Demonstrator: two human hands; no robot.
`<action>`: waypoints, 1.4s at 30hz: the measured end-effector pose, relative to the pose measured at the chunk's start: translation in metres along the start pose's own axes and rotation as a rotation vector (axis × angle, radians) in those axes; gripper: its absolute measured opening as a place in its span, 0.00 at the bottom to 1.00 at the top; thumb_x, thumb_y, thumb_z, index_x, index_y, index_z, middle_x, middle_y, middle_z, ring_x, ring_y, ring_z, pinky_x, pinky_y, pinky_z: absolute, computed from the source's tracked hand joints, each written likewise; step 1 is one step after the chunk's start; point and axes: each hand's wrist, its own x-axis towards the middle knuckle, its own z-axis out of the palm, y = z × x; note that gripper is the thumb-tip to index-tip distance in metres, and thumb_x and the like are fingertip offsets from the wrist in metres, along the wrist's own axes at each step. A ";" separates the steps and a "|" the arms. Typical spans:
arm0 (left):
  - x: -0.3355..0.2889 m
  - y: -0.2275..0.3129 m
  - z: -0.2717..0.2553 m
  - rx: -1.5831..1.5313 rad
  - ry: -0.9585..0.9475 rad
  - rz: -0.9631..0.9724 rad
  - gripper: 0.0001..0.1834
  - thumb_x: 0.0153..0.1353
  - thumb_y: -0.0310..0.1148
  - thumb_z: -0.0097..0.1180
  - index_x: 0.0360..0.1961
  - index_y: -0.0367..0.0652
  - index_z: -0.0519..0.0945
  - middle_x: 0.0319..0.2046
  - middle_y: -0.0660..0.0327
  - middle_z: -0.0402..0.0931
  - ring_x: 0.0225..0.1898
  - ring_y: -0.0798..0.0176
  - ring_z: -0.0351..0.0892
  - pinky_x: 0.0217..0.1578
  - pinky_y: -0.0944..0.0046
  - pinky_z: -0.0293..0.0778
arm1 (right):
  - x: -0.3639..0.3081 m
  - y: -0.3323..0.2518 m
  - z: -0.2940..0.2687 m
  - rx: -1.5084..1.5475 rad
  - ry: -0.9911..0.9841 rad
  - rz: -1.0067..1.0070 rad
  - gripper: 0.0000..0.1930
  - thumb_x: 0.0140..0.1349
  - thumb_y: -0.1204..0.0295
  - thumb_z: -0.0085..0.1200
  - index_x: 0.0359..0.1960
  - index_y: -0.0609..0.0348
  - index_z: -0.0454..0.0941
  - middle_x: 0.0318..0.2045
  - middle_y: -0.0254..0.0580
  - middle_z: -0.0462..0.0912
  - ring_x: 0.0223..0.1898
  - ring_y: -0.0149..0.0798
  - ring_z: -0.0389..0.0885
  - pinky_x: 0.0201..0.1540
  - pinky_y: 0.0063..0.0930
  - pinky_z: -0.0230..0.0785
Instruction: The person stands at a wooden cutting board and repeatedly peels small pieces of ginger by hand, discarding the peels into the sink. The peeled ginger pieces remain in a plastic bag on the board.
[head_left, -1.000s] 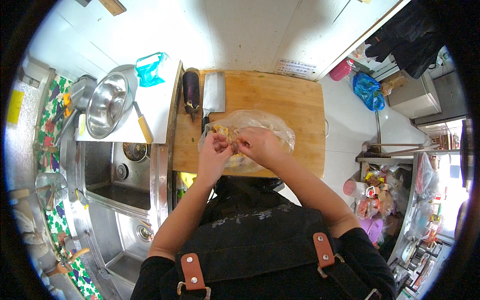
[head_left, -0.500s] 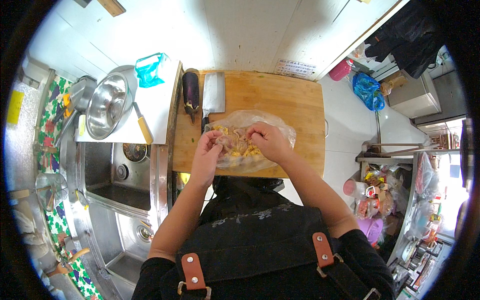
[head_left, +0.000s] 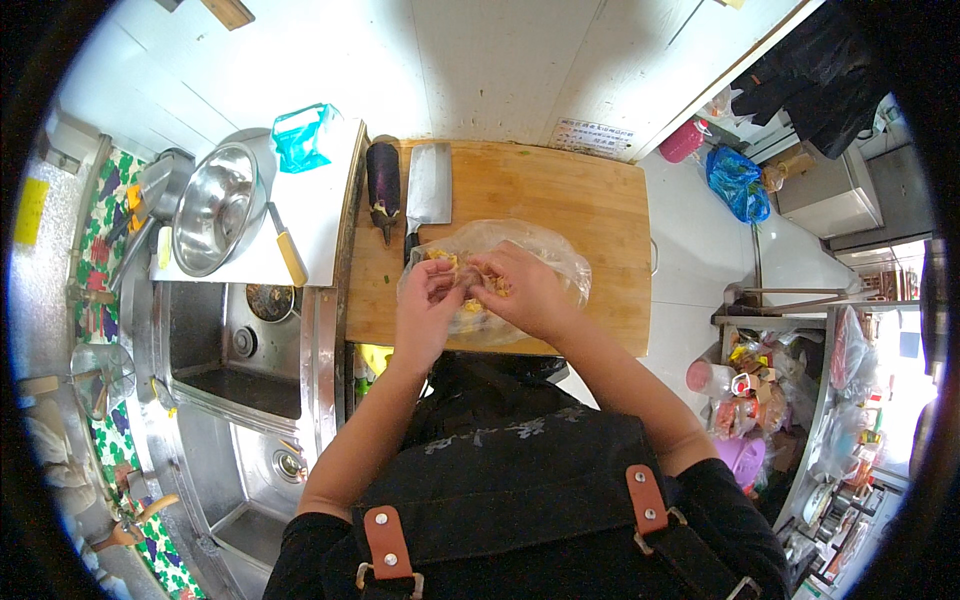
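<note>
My left hand (head_left: 425,305) and my right hand (head_left: 525,292) meet over a clear plastic bag (head_left: 560,255) spread on a wooden cutting board (head_left: 610,220). Between their pinched fingertips is a small pinkish-brown piece of raw meat (head_left: 468,282), partly hidden by the fingers. Yellow bits (head_left: 472,306), perhaps fat, lie on the plastic beneath. Beyond my left hand a cleaver (head_left: 430,185) lies flat, its dark handle reaching toward the bag. An eggplant (head_left: 383,185) rests beside the blade, at the board's left edge.
On the white counter to the left are a steel bowl (head_left: 213,210), a yellow-handled knife (head_left: 288,250) and a teal packet (head_left: 302,140). A double steel sink (head_left: 235,385) lies below. Shelves with bagged goods (head_left: 760,395) stand at right, a blue bag (head_left: 737,183) farther back.
My hands have come together, the right moving left toward the left hand. The meat, stretched between them before, is now bunched at their fingertips.
</note>
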 end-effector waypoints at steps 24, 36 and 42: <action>0.000 0.010 0.005 0.070 0.058 0.125 0.10 0.58 0.22 0.53 0.40 0.40 0.68 0.33 0.64 0.70 0.36 0.72 0.72 0.38 0.73 0.71 | 0.009 0.008 0.004 -0.090 0.107 0.238 0.06 0.54 0.72 0.56 0.27 0.61 0.74 0.26 0.45 0.76 0.25 0.48 0.75 0.27 0.33 0.67; -0.001 0.006 0.002 0.072 0.024 0.098 0.11 0.57 0.19 0.53 0.40 0.39 0.68 0.35 0.62 0.72 0.38 0.71 0.74 0.40 0.72 0.72 | 0.009 0.002 -0.009 -0.084 -0.093 -0.056 0.07 0.53 0.71 0.57 0.33 0.57 0.80 0.27 0.42 0.77 0.31 0.46 0.77 0.33 0.34 0.71; -0.003 0.009 0.003 0.104 0.016 0.104 0.10 0.56 0.19 0.54 0.39 0.38 0.68 0.34 0.62 0.72 0.37 0.71 0.74 0.39 0.72 0.72 | 0.008 0.003 -0.002 -0.156 -0.034 -0.096 0.05 0.50 0.72 0.58 0.28 0.56 0.79 0.24 0.43 0.77 0.28 0.46 0.77 0.31 0.35 0.71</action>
